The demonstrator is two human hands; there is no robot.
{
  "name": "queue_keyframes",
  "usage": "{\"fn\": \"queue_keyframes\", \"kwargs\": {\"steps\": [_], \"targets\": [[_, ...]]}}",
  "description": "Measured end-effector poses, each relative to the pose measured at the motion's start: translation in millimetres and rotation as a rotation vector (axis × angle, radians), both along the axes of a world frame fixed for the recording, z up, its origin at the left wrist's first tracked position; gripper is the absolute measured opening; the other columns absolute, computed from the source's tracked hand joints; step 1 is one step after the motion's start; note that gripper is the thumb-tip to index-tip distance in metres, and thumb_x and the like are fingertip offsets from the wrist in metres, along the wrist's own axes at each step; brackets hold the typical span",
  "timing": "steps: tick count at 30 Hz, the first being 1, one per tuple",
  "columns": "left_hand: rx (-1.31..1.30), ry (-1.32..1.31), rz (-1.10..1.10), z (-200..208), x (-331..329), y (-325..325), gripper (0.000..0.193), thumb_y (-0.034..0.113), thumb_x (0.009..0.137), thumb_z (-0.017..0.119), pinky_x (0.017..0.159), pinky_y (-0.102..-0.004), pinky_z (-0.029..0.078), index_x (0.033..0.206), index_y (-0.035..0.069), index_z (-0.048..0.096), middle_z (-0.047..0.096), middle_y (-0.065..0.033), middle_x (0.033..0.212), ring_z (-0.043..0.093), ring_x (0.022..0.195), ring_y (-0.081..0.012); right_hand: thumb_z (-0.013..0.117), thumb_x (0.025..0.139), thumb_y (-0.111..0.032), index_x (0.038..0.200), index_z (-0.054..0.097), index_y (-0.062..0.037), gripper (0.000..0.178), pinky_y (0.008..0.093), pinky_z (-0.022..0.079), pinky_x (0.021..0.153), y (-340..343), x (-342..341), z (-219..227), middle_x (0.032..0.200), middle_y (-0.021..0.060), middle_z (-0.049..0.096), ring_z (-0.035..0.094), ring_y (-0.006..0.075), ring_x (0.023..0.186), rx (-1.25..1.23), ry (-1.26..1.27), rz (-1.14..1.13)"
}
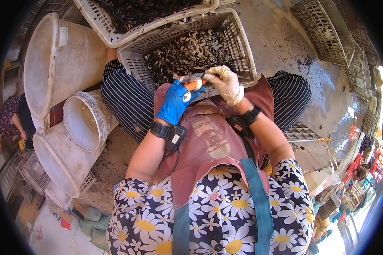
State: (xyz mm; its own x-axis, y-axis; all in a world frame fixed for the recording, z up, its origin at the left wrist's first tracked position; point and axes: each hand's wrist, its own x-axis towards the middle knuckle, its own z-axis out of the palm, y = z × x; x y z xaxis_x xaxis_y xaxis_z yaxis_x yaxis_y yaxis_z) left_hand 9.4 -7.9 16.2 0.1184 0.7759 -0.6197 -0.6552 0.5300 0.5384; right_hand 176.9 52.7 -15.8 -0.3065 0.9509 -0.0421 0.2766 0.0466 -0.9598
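My left hand (174,102), in a blue glove, is closed at the near side of the pale plastic basket (247,53). Facing it, my right hand (226,85) wears a whitish glove and has its fingertips pinched together. Between the two hands lies a short, narrow grey piece (192,78) with orange parts around it; its kind is too small to make out, and my fingers partly cover it. A whitish spot shows on the blue glove. Below the hands, the basket holds a heap of small pale and dark pieces (191,51).
A second crate (110,36) with dark contents touches the basket's far side. Large whitish tubs (78,55) and a smaller bucket (83,121) lie at my left. Grey crates (325,32) lean at the far right. Another person's arm (19,123) shows at the left edge.
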Motion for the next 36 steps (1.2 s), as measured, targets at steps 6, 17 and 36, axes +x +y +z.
{"fn": "queue_keyframes", "kwargs": {"steps": [6, 17, 36], "targets": [[0.011, 0.087, -0.064, -1, -3, 0, 0.030, 0.012, 0.084, 0.056, 0.056, -0.0144, 0.040, 0.114, 0.008, 0.053, 0.062, -0.0057, 0.102, 0.052, 0.070, -0.0053, 0.067, 0.076, -0.018, 0.083, 0.063, -0.0023, 0.018, 0.0273, 0.045, 0.063, 6, 13, -19, 0.072, 0.0084, 0.059, 0.055, 0.0173, 0.065, -0.187, 0.075, -0.046], [-0.017, -0.030, -0.121, 5, -8, -3, 0.032, 0.014, 0.087, 0.051, 0.067, -0.0190, 0.048, 0.116, 0.001, 0.050, 0.057, -0.0114, 0.111, 0.059, 0.088, -0.0155, 0.063, 0.080, -0.006, 0.089, 0.062, -0.0012, 0.011, 0.0256, 0.045, 0.067, -1, 6, -6, 0.079, 0.0017, 0.058, 0.055, 0.0114, 0.073, -0.075, 0.029, 0.161], [0.085, 0.204, -0.113, 0, -5, -4, 0.066, 0.008, 0.080, 0.062, 0.060, -0.0175, 0.044, 0.136, 0.013, 0.027, 0.062, -0.0052, 0.100, 0.053, 0.070, -0.0060, 0.069, 0.073, -0.021, 0.082, 0.066, -0.0063, 0.017, 0.0266, 0.045, 0.067, 8, 6, -9, 0.074, 0.0070, 0.061, 0.057, 0.0194, 0.073, 0.035, -0.238, 0.083]]}}
